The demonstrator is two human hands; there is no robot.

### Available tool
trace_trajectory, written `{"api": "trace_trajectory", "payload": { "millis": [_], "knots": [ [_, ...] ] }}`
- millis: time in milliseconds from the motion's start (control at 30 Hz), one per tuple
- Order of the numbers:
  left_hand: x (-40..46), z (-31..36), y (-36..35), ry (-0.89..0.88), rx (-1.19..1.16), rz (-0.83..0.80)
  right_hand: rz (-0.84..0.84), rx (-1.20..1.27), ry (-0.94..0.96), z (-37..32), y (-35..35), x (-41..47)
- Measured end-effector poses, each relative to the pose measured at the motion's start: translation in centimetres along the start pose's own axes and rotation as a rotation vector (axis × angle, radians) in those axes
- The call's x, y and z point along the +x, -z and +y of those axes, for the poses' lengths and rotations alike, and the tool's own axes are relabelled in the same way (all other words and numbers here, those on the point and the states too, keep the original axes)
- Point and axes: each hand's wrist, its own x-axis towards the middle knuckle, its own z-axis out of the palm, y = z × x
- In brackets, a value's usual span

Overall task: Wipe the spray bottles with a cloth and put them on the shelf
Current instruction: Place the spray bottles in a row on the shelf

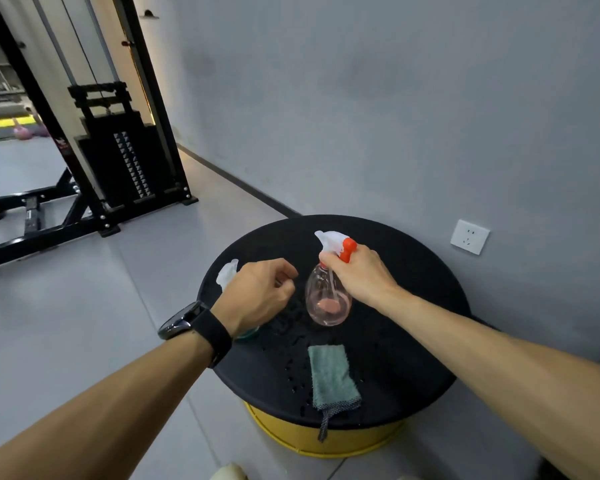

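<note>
Right hand [357, 271] grips the clear spray bottle [327, 299] by its neck near the desk [413, 271] centre, probably steadying it for wiping. Left hand [260, 292] hovers with curled fingers, holding nothing, hiding most of a second spray bottle [228, 273] at the left edge. Cloth [331, 375] lies untouched by the near edge.
</note>
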Motion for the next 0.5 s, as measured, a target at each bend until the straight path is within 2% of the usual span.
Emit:
{"api": "trace_trajectory", "payload": {
  "millis": [500],
  "knots": [
    [-1.0,10.2,5.2,-0.11,0.033,0.097,0.081,-0.003,0.151,-1.9,10.8,-5.2]
  ]
}}
